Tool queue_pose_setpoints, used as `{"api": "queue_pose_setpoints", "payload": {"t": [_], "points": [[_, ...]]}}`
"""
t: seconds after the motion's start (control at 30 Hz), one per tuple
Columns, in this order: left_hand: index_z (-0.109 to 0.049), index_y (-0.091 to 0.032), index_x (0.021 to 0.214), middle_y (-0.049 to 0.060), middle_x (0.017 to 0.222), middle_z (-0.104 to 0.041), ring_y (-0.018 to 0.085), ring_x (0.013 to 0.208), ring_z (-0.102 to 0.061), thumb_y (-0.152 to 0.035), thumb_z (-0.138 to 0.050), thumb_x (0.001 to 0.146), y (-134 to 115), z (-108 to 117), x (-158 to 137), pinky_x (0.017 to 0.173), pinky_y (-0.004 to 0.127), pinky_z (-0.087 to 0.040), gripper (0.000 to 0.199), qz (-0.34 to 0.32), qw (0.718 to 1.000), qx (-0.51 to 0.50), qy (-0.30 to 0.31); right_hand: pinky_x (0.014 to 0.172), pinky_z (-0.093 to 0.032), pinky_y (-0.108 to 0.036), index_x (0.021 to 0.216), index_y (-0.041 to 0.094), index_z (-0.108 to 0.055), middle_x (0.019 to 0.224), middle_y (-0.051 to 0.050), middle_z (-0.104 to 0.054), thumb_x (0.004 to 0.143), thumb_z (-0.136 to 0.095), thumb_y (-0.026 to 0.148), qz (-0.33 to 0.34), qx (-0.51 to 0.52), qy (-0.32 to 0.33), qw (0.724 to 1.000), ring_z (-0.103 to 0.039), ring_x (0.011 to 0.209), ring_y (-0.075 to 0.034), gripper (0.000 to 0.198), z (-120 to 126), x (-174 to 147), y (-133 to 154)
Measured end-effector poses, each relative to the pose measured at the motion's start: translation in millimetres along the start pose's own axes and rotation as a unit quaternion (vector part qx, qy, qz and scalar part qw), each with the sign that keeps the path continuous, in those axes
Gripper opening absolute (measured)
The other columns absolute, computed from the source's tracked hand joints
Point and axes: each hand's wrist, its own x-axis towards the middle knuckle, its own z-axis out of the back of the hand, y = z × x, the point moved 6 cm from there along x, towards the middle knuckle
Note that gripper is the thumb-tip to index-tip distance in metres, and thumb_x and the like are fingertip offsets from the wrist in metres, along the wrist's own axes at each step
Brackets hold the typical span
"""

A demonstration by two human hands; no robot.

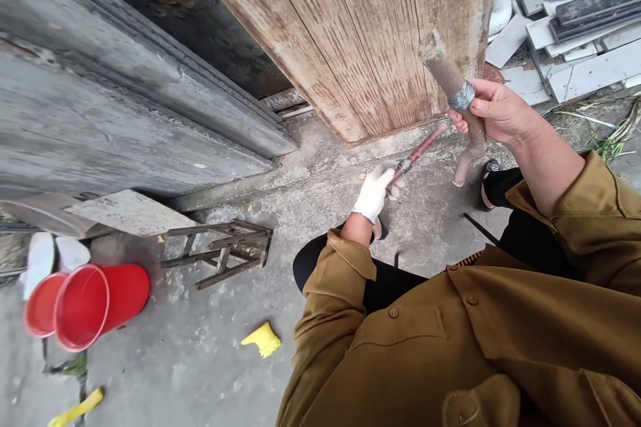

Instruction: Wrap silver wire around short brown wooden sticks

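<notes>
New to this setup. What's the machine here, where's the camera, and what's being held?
There's no machine: these are a person's own hands, seen from one head-worn camera looking forward and down. The left hand, in a white glove, holds a reddish stick. The bare right hand holds a thicker, crooked brown stick. Silvery wire is wound around both. On the concrete ground are a wooden frame, red buckets and yellow pieces. Ahead is a worn wooden panel.

Red buckets (125,297) were lower left; wooden frame (224,259) left of center, yellow scrap (264,340) lay below; planked panel (350,40) was top center, pale boards (595,72) piled upper right.
</notes>
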Motion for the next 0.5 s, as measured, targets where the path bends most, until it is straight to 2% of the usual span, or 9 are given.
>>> {"api": "queue_pose_setpoints", "payload": {"t": [0.03, 0.1, 0.17, 0.23, 0.37, 0.43, 0.5], "points": [[-0.052, -0.016, 0.129, 0.004, 0.074, -0.067, 0.012, 0.048, -0.053, -0.049, -0.053, 0.09, 5, -1, 1, 0.046, 0.023, -0.037, 0.051, 0.03, 0.996, -0.08, 0.006, 0.069, -0.05, -0.036, 0.136, 0.024, -0.052, 0.092, -0.008, -0.063, 0.079, -0.052, 0.083, -0.002, -0.001, 0.003, 1.0, -0.061, 0.079, -0.021, 0.082, 0, -1, 1], [-0.053, -0.014, 0.127, 0.009, 0.08, -0.07, 0.013, 0.052, -0.057, -0.057, -0.045, 0.094, 10, -2, 2, 0.048, 0.024, -0.04, 0.055, 0.055, 0.978, -0.203, 0.005, 0.069, -0.05, -0.036, 0.138, 0.024, -0.051, 0.091, -0.008, -0.064, 0.078, -0.056, 0.081, -0.009, 0.008, 0.016, 1.0, -0.06, 0.078, -0.021, 0.083, -2, -2, -1], [-0.054, -0.014, 0.125, 0.014, 0.097, -0.073, 0.015, 0.065, -0.065, -0.063, -0.038, 0.096, 5, 1, 4, 0.058, 0.027, -0.049, 0.059, 0.015, 0.961, -0.277, -0.003, 0.069, -0.05, -0.034, 0.139, 0.022, -0.05, 0.09, -0.007, -0.064, 0.079, -0.061, 0.076, -0.012, 0.028, 0.049, 0.998, -0.059, 0.076, -0.019, 0.082, -7, -2, -5], [-0.054, -0.016, 0.126, 0.016, 0.114, -0.071, 0.017, 0.08, -0.069, -0.066, -0.037, 0.096, -8, 9, 4, 0.073, 0.031, -0.054, 0.061, -0.07, 0.948, -0.308, -0.031, 0.069, -0.051, -0.032, 0.14, 0.02, -0.05, 0.087, -0.005, -0.064, 0.081, -0.067, 0.066, -0.006, 0.058, 0.094, 0.994, -0.058, 0.073, -0.016, 0.077, -16, -3, -11], [-0.046, -0.025, 0.14, 0.012, 0.133, -0.063, 0.019, 0.107, -0.067, -0.059, -0.048, 0.095, -37, 20, -4, 0.094, 0.035, -0.052, 0.056, -0.222, 0.934, -0.259, -0.107, 0.07, -0.052, -0.029, 0.144, 0.02, -0.05, 0.088, -0.003, -0.066, 0.084, -0.069, 0.044, -0.042, 0.045, 0.161, 0.985, -0.059, 0.072, -0.013, 0.067, -40, -1, -23], [-0.042, -0.03, 0.146, 0.009, 0.141, -0.058, 0.022, 0.123, -0.06, -0.053, -0.056, 0.093, -50, 11, -8, 0.102, 0.038, -0.048, 0.059, -0.269, 0.94, -0.185, -0.096, 0.071, -0.053, -0.029, 0.144, 0.022, -0.052, 0.09, -0.003, -0.068, 0.086, -0.066, 0.039, -0.066, -0.006, 0.192, 0.979, -0.06, 0.074, -0.014, 0.062, -54, 1, -27], [-0.046, -0.029, 0.145, 0.009, 0.136, -0.061, 0.025, 0.127, -0.057, -0.053, -0.06, 0.091, -54, -8, -6, 0.104, 0.04, -0.047, 0.061, -0.249, 0.964, -0.087, -0.04, 0.073, -0.053, -0.03, 0.143, 0.024, -0.054, 0.093, -0.003, -0.069, 0.086, -0.064, 0.037, -0.075, -0.042, 0.224, 0.971, -0.061, 0.076, -0.015, 0.06, -66, 3, -27]]}}
